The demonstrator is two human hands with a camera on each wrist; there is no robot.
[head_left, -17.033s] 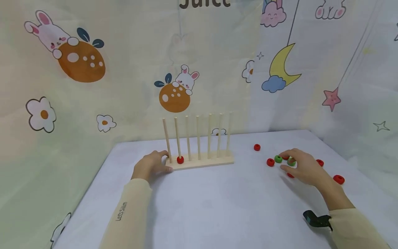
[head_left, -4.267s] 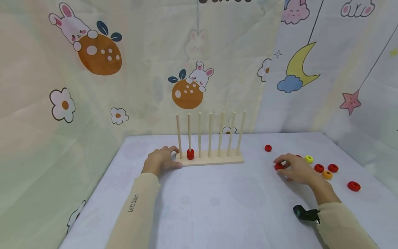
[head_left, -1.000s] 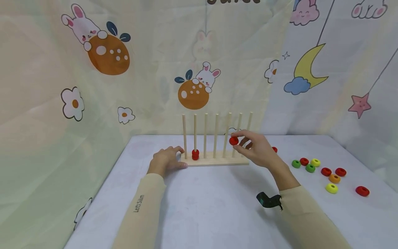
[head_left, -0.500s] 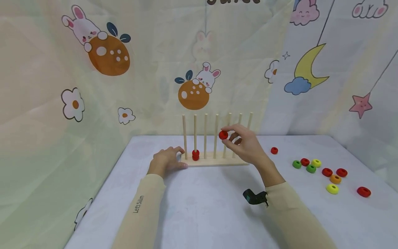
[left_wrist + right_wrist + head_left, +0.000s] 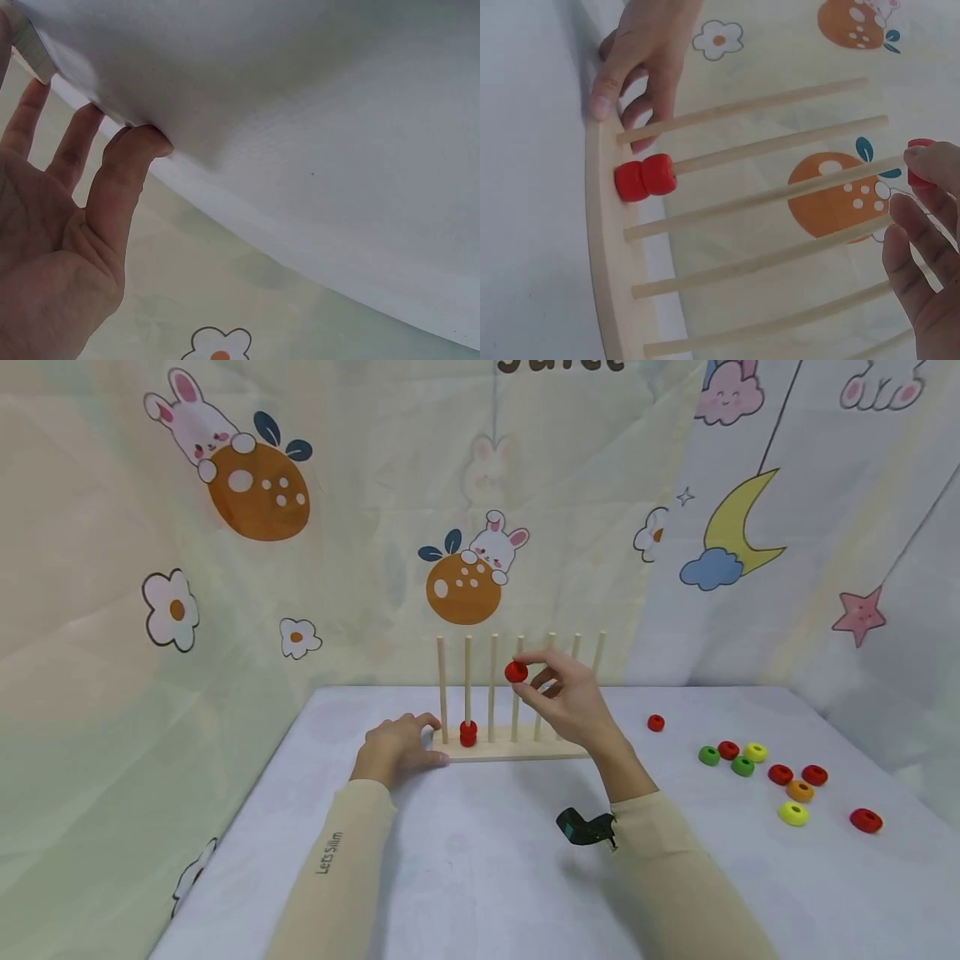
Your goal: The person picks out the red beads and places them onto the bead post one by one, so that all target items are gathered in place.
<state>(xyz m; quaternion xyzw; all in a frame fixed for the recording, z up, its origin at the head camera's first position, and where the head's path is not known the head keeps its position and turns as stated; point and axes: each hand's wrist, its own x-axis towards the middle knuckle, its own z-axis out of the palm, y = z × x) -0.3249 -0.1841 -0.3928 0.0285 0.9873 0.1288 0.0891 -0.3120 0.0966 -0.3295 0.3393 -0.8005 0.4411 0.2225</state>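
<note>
My left hand grips the left end of a wooden peg rack, thumb at the front and fingers behind; the right wrist view shows this grip too. Two red beads are stacked at the foot of the rack's second peg from the left. Above the base, my right hand pinches a red bead between thumb and forefinger, in front of the fourth peg near its upper part. In the right wrist view this bead is partly hidden by the thumb, close to the third peg's tip.
Loose beads lie on the white table at the right: two green, two yellow, one orange and several red. A printed cloth hangs behind the table. A black device sits at my right cuff.
My right hand has carried the red bead leftward and slightly up over the rack. A second red bead joined the second peg since the oldest frame. My left hand stays at the rack's end.
</note>
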